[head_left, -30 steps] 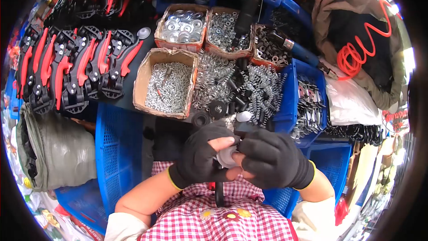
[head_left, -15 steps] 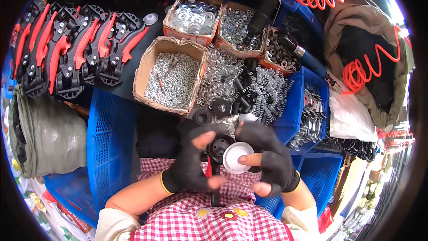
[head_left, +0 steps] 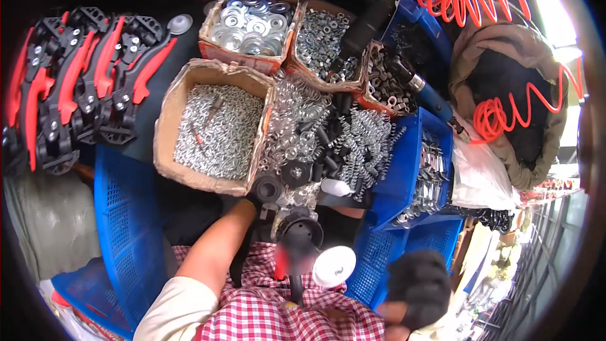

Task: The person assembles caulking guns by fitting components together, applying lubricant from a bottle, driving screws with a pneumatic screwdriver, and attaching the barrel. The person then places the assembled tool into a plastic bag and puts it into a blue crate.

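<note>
My left forearm reaches forward to the parts heap, and its gloved hand (head_left: 257,202) is almost wholly hidden beside a black rubber ring (head_left: 267,187). My right hand (head_left: 418,290), in a black fingerless glove, is off to the lower right, its fingers curled but blurred; whether it holds anything is unclear. Between the arms, a black round-headed part (head_left: 302,230) with a shaft and a bit of red stands over the checked apron (head_left: 271,316). A white round disc (head_left: 333,266) is beside it, apart from both hands; what supports the disc is hidden.
Cardboard boxes hold small screws (head_left: 218,132), washers (head_left: 252,22) and nuts (head_left: 322,35). Loose springs (head_left: 366,151) lie near a white bottle-like piece (head_left: 336,187). Black-and-red lever assemblies (head_left: 107,76) line the left. A blue bin (head_left: 394,192), power drivers (head_left: 372,22) and coiled red hoses (head_left: 492,120) occupy the right.
Both hands have left the black part and white disc. My left hand moved forward to the heap, my right hand down and rightward. The view has shifted, and the disc sits lower.
</note>
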The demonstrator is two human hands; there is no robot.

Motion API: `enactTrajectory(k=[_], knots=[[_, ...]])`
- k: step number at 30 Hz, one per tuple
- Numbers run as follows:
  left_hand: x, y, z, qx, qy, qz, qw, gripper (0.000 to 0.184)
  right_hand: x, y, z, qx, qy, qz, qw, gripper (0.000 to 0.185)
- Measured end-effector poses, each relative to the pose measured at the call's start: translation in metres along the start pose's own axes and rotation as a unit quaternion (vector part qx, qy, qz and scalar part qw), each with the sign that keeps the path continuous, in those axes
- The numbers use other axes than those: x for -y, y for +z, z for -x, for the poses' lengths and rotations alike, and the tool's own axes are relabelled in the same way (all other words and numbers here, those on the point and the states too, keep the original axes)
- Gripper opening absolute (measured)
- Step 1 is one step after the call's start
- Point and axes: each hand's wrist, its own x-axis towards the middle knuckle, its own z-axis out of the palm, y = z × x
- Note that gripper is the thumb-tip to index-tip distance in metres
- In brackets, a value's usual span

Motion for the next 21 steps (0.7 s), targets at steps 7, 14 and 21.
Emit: enactTrajectory(k=[7, 14, 21], knots=[[0.054, 0.008, -0.02, 0.083, 0.054, -0.435, 0.895, 0.03, -0.07, 0.043, -0.068, 0.278, -0.362, 0.009, 0.89, 0.017], [0.076, -0.009, 0.017, 0.151, 0.118, -0.6, 0.777, 0.026, -0.036, 0.051, -0.044, 0.211, -0.142, 0.257, 0.933, 0.019], [0.012, -0.051, 0.052, 0.117, 0.26, -0.615, 0.735, 0.025, 0.007, 0.049, 0.004, 0.049, 0.235, 0.123, 0.963, 0.052]])
